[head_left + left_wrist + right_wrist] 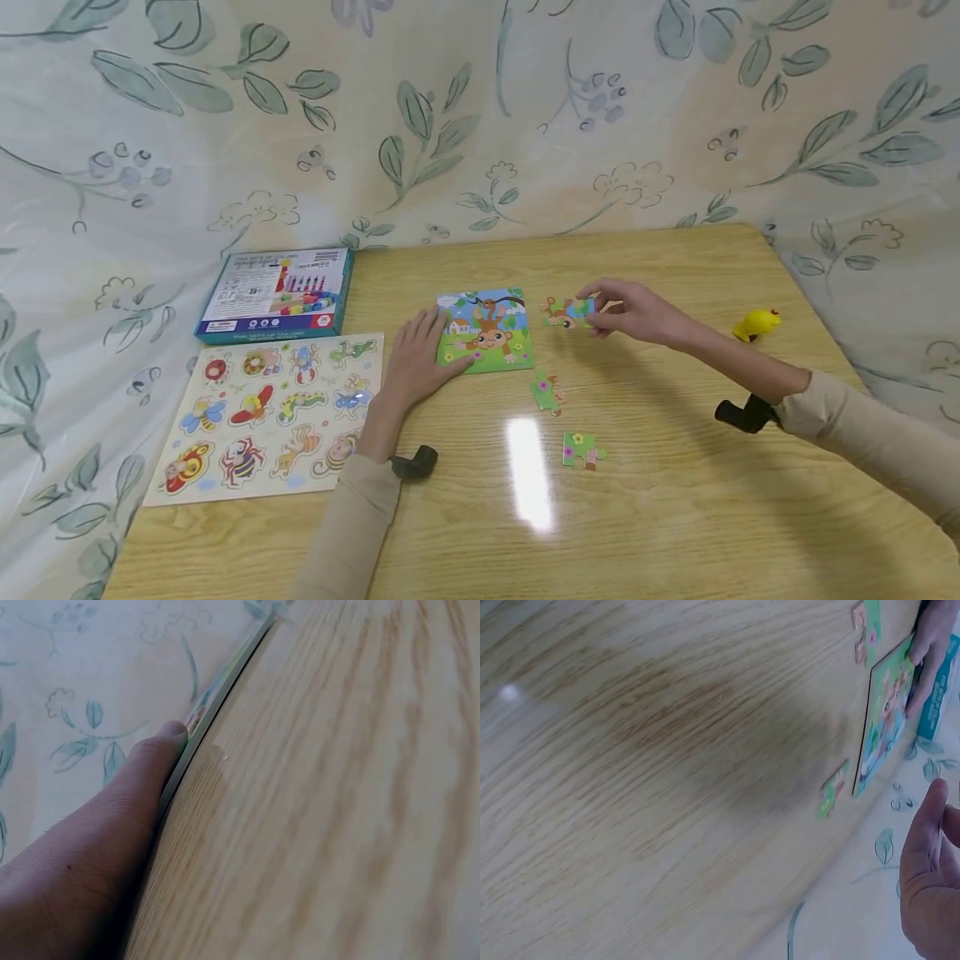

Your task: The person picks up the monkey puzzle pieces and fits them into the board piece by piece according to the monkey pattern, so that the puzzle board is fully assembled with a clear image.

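A square monkey picture puzzle [487,333] lies flat on the wooden table. My left hand [416,354] rests along its left side, fingers straight and thumb at the lower edge; in the left wrist view the thumb [169,739] presses that edge. Right of the picture, my right hand [626,310] pinches a blue and green jigsaw piece [582,308] between thumb and fingers. Beside it lies a brown and green piece [555,312], also seen on the table in the right wrist view. Two more green pieces, an upper one [547,392] and a lower one [583,451], lie nearer me.
A wooden insect peg board [378,350] lies left of my left arm, with a blue-edged box [273,292] behind it. To the right, past my right forearm, sits a small yellow toy [757,324]. Leaf-patterned cloth [480,125] hangs behind the table.
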`<state>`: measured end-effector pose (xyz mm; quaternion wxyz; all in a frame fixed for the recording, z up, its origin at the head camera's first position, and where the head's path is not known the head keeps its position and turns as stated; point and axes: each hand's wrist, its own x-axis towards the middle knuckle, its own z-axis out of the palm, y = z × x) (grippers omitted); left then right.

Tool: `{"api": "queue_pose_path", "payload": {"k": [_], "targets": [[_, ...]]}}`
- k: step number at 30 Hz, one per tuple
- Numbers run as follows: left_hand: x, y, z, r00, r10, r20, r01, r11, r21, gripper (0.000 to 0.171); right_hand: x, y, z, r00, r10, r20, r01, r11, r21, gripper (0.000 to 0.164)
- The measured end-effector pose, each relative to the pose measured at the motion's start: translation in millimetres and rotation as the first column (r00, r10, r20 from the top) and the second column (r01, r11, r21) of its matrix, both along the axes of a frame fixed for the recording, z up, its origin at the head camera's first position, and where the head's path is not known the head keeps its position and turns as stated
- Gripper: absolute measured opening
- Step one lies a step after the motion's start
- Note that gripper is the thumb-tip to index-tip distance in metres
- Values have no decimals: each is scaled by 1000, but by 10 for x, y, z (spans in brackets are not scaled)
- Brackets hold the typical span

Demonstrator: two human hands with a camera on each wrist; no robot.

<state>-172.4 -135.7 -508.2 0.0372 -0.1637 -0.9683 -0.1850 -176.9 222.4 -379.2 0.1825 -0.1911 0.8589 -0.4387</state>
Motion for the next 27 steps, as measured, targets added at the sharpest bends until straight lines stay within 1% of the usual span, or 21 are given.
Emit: {"api": "queue_pose_path", "payload": {"k": [5, 8, 11, 13, 15, 18, 20, 24, 27], "targets": [[-6, -7, -10, 1000, 0, -9, 0, 1000, 0, 94, -27, -177, -77, 1000, 21, 6, -21, 1000, 20, 41], [-6, -9, -10, 1000, 1, -8, -1, 1000, -3, 94, -85, -379, -158, 999, 47, 6, -47, 999, 26, 44], [-6, -7, -9, 1000, 1, -4, -1, 1000, -2, 94, -166, -601, -250, 997, 71, -14, -71, 997, 34, 46], [-5, -3, -5, 1000, -2, -4, 2, 1000, 4, 94, -219, -726, -317, 995, 87, -39, -84, 994, 66, 47], [-6, 0, -4, 1000, -6, -5, 6, 1000, 10, 93, -266, -818, -386, 992, 103, -72, -93, 988, 124, 47], [-8, 4, -10, 1000, -9, -4, 9, 1000, 9, 93, -316, -894, -471, 985, 122, -122, -95, 973, 210, 47], [-10, 2, -20, 1000, -8, -3, 8, 1000, 5, 93, -338, -917, -506, 983, 118, -142, -82, 968, 239, 47], [-8, -6, -25, 1000, 1, -1, -1, 1000, 3, 94, -363, -936, -538, 983, 96, -158, -57, 971, 234, 47], [-5, -15, -22, 1000, 5, -3, -5, 1000, 3, 94, -372, -952, -554, 979, 99, -176, -59, 974, 220, 46]]}}
